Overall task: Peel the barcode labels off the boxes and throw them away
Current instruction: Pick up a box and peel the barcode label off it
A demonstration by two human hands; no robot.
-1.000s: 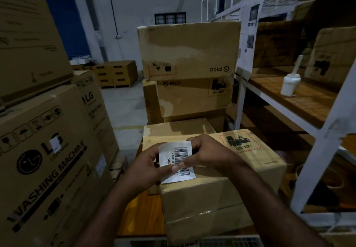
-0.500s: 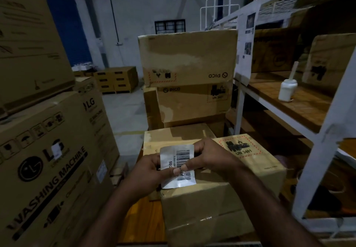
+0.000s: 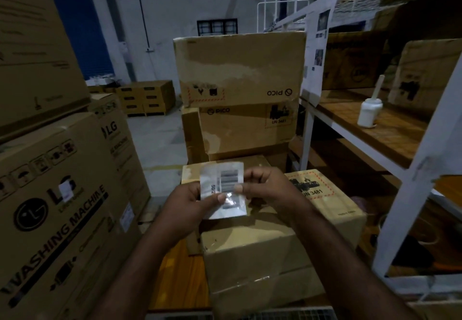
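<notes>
**Barcode label [image 3: 222,182] held between both hands above a sealed box [image 3: 275,244].** The left hand [image 3: 186,201] pinches the label's left and lower edge, with the thumb on the printed face. The right hand [image 3: 268,189] pinches the right edge, thumb likewise in front and fingers curled behind. Both hands are thus closed on the label and carry nothing else.

The label stands nearly upright, facing the camera, and appears clear of the cardboard below the hands. Its lower part looks creased and glossy, though blur prevents certainty. The two-handed pinch, with the thumbs close together, suggests the sheet is kept taut so that its adhesive back neither catches on skin nor folds at random. This is probably in readiness for folding it up before disposal.

The peel of this label is judged complete. Discarding is not yet done, and no bin is visible.

Beyond the hands, two PICO cartons [image 3: 240,70] are stacked. Left of the hands stands a washing-machine carton [image 3: 62,219] bearing a small white sticker [image 3: 66,189]. Right of the hands, a shelf rack [image 3: 390,129] carries a white bottle [image 3: 369,112].
</notes>
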